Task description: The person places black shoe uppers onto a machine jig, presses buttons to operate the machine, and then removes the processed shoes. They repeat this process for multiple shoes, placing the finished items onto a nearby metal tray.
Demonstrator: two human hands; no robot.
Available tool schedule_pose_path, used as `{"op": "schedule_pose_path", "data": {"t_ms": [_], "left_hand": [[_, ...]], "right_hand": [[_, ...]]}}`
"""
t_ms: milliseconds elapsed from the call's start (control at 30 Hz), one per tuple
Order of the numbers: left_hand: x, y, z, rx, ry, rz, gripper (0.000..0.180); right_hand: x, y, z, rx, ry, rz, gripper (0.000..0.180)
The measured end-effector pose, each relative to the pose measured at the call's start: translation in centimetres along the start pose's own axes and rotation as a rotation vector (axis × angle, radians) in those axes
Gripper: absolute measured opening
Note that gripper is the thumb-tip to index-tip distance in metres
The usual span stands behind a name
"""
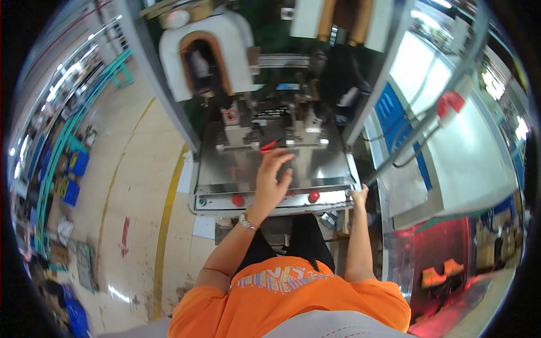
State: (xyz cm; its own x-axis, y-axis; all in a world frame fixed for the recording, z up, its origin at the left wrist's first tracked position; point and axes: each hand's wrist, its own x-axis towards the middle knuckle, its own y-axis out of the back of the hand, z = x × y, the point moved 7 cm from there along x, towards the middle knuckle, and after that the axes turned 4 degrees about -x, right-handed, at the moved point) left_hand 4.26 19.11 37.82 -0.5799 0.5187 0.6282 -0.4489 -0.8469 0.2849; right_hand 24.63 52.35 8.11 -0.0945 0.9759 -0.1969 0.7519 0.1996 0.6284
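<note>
My left hand [273,179] is over the steel table [225,169] of a machine, fingers bent and apart, with nothing seen in them. Just beyond its fingertips lies a small red-handled tool [269,147], its kind too blurred to tell. My right hand [359,195] is at the right end of the front control panel [270,209], fingertips against a round button [349,193] there. Its finger and thumb stand apart, and the other fingers are partly hidden. Two red knob buttons, the left one [238,200] and the right one [314,196], sit on the panel.
Metal clamp blocks [236,135] stand at the table's back, below a white U-shaped pad with brown lining [169,62]. Grey posts [160,84] flank the machine. At right are a white cabinet [451,163] and orange shoes [442,273] in red light. A yellow floor line [164,236] runs left.
</note>
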Motion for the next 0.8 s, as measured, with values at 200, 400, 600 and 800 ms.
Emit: {"op": "schedule_pose_path", "data": {"t_ms": [200,400,600,800], "left_hand": [[-0.1,6.3,-2.0,0.082,-0.022,0.237,0.024],[4.1,15.1,0.1,0.093,-0.142,0.505,0.019],[10.2,20.0,4.1,0.244,-0.339,0.545,0.020],[14.9,20.8,6.7,0.485,-0.481,0.454,0.022]], "right_hand": [[0.7,-0.8,0.2,0.196,0.024,-0.079,0.083],[-0.3,-0.7,0.1,0.410,-0.032,-0.125,0.083],[-0.5,0.2,1.8,0.544,-0.122,0.135,0.068],[-7.4,3.6,-6.6,0.304,0.472,0.488,0.050]]}}
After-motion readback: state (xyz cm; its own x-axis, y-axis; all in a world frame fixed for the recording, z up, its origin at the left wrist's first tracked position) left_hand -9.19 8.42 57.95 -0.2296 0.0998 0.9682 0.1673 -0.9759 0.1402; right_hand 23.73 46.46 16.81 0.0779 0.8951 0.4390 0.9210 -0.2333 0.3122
